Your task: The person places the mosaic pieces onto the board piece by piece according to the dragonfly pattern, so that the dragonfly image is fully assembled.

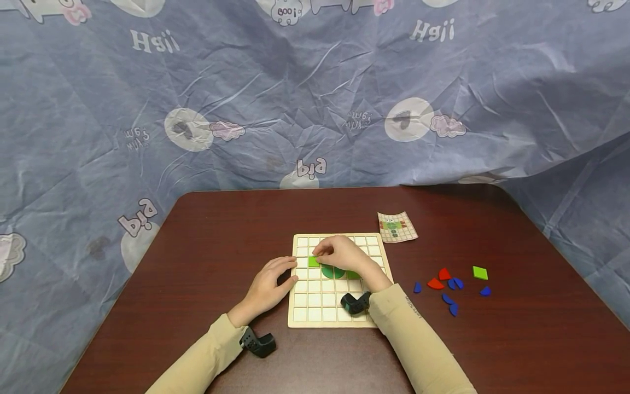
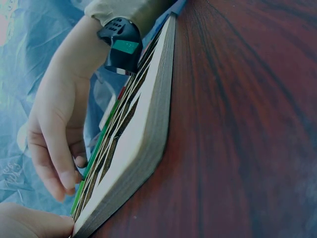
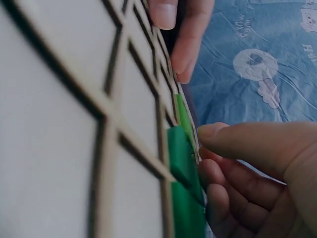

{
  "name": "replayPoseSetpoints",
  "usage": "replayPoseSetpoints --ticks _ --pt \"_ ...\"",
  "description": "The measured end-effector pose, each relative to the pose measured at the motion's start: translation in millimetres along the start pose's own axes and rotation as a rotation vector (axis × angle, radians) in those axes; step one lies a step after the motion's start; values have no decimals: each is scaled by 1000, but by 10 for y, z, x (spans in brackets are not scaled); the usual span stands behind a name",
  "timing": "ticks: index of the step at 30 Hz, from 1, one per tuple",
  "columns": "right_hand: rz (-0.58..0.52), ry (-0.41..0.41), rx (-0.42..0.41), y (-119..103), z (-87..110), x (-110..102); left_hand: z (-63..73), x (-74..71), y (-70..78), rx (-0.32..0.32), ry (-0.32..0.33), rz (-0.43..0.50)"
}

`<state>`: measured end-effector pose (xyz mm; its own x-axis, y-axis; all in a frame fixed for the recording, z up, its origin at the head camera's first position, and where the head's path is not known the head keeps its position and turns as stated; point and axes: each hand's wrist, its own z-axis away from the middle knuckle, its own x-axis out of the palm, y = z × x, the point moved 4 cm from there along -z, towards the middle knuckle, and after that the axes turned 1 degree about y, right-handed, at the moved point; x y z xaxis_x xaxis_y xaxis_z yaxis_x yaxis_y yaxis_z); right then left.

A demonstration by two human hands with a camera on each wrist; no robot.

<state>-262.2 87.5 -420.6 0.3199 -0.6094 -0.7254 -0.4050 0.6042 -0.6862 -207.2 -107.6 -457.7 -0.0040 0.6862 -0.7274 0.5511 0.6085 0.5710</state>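
My left hand [image 1: 268, 283] lies at the left edge of a square wooden grid board [image 1: 307, 323], its fingertips right at the rim. In the left wrist view a digit of it touches the board's edge [image 2: 148, 129]. Over the board's upper middle, my right hand [image 1: 346, 254] has its fingers bent, with thumb and fingertips close beside a light green square tile [image 1: 313, 262]. Nothing shows between them. Two dark green rounded pieces [image 3: 181, 153] sit in the grid beside that tile. Another green piece [image 1: 352, 274] shows partly under the right wrist.
A picture card [image 1: 397, 227] with a figure on a grid lies beyond the board's upper right corner. Right of the board lie red wedges [image 1: 435, 283], several small blue pieces [image 1: 453, 310] and a light green square [image 1: 480, 272]. Patterned cloth hangs behind the brown table [image 1: 236, 219].
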Motion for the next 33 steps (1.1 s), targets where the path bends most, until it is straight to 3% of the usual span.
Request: replayPoseSetpoints --ticks 11,33 --pt "-65 66 -21 -8 170 -388 20 4 -3 2 -3 9" --pt "118 203 75 550 1015 -1245 6 20 -20 15 0 21"
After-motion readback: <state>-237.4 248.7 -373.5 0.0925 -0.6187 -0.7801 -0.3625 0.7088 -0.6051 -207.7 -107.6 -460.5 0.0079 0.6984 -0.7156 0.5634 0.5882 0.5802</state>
